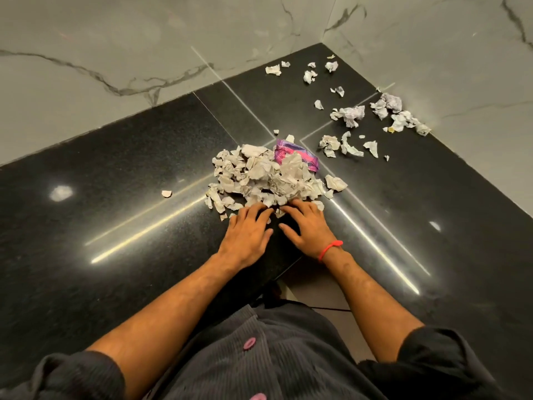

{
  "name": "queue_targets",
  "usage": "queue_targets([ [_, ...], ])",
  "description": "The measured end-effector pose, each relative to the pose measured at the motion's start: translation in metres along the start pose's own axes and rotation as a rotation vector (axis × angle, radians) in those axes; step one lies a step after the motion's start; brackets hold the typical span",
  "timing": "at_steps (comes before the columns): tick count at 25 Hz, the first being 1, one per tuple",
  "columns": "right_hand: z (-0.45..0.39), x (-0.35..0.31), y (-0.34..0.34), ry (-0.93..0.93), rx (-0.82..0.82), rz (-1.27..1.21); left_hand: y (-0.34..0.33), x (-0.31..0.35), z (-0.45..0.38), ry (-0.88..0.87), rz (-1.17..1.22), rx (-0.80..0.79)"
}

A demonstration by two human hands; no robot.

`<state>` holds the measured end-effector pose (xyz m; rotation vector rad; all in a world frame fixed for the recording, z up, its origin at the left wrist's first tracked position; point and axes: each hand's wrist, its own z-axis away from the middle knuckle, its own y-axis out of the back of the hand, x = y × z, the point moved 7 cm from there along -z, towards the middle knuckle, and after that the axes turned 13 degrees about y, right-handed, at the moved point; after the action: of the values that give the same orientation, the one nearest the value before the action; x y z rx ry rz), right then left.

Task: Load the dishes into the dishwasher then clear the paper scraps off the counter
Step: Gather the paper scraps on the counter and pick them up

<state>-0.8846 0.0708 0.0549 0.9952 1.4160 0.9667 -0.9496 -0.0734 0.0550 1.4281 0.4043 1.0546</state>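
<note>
Both hands (277, 229) — flat at scrap pile's (268, 177) near edge.

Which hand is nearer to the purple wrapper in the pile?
Right. The right hand lies just below the purple wrapper, at the pile's near edge; the left hand lies further left.

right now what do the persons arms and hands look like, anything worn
Both forearms are bare. Dark grey sleeves are pushed up at the elbows. The right hand has a thin red band at the wrist; the left hand wears nothing.
</note>
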Motion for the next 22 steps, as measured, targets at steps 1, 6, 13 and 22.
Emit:
queue_targets([
  [1,-0.014,0.001,-0.001,0.011,-0.039,0.004,0.004,-0.002,-0.007,-0.001,0.039,-0.013],
  [6,-0.034,0.009,0.032,0.119,0.238,-0.127,0.059,-0.057,-0.011,0.077,0.210,0.352],
  [13,-0.003,0.103,0.024,-0.216,-0.079,0.078,0.035,-0.155,-0.012,0.642,0.031,0.142],
  [22,-0.063,0.063,0.007,0.026,-0.100,0.064,0.005,0.008,-0.062,0.503,0.399,0.119],
])
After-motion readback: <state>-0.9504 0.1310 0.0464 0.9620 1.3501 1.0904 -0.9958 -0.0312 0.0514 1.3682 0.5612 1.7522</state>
